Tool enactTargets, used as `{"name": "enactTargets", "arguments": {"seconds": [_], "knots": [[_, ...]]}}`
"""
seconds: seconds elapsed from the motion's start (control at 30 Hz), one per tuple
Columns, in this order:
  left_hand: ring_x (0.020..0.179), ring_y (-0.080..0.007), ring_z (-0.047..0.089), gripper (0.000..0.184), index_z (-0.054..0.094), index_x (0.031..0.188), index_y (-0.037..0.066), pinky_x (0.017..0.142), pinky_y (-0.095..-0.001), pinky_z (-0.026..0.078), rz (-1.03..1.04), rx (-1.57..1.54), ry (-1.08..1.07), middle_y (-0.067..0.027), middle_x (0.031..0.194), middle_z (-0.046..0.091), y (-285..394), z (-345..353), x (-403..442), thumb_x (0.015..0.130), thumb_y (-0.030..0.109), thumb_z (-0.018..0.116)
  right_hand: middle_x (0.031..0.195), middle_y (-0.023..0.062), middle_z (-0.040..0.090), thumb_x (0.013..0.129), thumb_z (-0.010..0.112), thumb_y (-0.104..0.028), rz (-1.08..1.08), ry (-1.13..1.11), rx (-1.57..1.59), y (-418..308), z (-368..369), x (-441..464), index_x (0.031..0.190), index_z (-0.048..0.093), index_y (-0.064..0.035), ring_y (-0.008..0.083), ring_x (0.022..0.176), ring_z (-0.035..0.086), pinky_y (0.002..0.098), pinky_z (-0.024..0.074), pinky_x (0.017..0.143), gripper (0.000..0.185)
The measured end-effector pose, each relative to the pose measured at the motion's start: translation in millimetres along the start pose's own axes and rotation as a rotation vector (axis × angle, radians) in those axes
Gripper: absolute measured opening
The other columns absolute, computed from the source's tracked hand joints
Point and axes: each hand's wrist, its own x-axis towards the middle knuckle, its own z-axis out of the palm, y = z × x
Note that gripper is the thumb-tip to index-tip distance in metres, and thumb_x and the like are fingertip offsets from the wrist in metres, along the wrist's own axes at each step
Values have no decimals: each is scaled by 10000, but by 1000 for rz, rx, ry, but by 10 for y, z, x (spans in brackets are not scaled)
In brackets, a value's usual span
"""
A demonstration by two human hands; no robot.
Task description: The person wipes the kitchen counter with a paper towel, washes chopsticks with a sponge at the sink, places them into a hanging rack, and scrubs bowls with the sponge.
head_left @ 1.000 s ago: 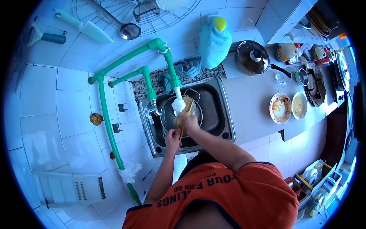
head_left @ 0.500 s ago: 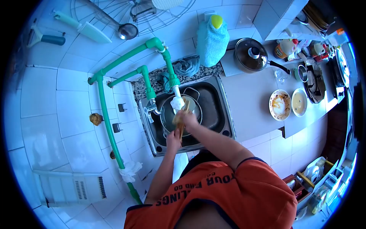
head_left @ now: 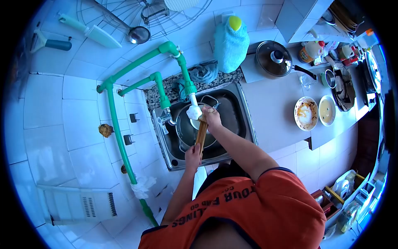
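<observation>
Over the metal sink [head_left: 236, 124], a bundle of wooden chopsticks [head_left: 202, 135] slants between my hands. My left hand [head_left: 192, 157] is closed around the lower end of the bundle. At the upper end, just beside the white tap spout [head_left: 193, 112], my right hand [head_left: 212, 118] is closed on the chopsticks; a pale yellowish patch shows at its fingers, too small to name. Below the hands a round pot [head_left: 181, 132] with looped handles stands in the sink, partly hidden by my hands and the bundle.
Green pipes [head_left: 116, 124] run along the tiled wall left of the sink. On the counter to the right are a lidded pan [head_left: 267, 68], a soiled bowl [head_left: 306, 118] and a bowl of pale liquid [head_left: 327, 111]. A towel-covered bottle [head_left: 232, 45] stands behind the sink.
My right hand has slid up along the chopsticks towards the spout, baring their middle length. My left hand still grips the lower end, having shifted slightly.
</observation>
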Motion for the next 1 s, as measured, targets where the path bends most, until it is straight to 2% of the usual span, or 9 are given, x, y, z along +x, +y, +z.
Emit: {"name": "enactTargets", "arguments": {"seconds": [0.13,0.37,0.43,0.5,0.57,0.67,0.7,0.8,1.0], "knots": [[368,-94,448,336,580,743,16,330,-231,310,105,-2,102,-29,558,519,-29,-27,180,831,336,632,891,79,560,810,639,-159,-39,1,8,32,-4,-188,1051,495,-27,168,783,574,314,493,682,310],[358,-112,460,382,585,755,-9,334,-248,363,89,133,123,-49,528,514,13,-24,212,862,358,579,940,88,558,779,666,-155,34,-32,-85,169,-26,-534,1145,453,-14,174,832,571,319,481,721,446],[380,-126,506,459,580,786,-12,345,-264,409,102,165,86,-71,523,515,0,-45,292,894,425,493,933,84,543,779,645,-102,186,-156,-173,339,-84,-739,1121,458,-23,187,887,559,330,476,757,398],[375,-125,495,473,583,797,-4,348,-258,403,37,193,25,-68,524,514,44,-30,276,904,440,461,935,89,553,736,660,-58,249,-153,-250,233,-131,-510,1094,495,-24,204,823,582,340,487,731,396],[369,-124,483,489,586,809,3,352,-252,398,-36,230,-31,-65,524,512,108,-38,186,914,454,429,867,88,592,771,590,-34,196,-17,-15,-33,-27,-156,993,558,5,185,742,591,323,490,679,228],[362,-90,417,389,578,842,44,360,-207,353,-111,-278,-192,-34,542,499,266,-37,27,917,407,461,848,81,587,776,585,-31,110,-49,-18,-95,42,170,1006,552,-6,178,726,585,317,490,654,234],[362,-90,417,389,578,842,44,360,-207,353,-103,-275,-193,-34,542,499,224,-34,80,917,407,461,851,81,586,777,587,-40,42,-41,-33,-87,67,241,1015,546,-12,175,730,584,317,488,651,243],[360,-86,404,244,547,879,47,344,-203,326,-96,-290,-68,-26,601,512,47,-57,168,890,290,553,868,85,581,778,595,-65,-56,-48,-146,-181,120,56,1031,531,-18,174,747,580,320,485,651,266],[339,-98,413,316,567,777,18,313,-245,306,90,10,151,-27,510,470,64,-18,265,897,307,526,933,93,582,738,681,-178,50,-94,-338,465,4,-439,1105,500,-11,191,850,570,329,475,719,442]]}}
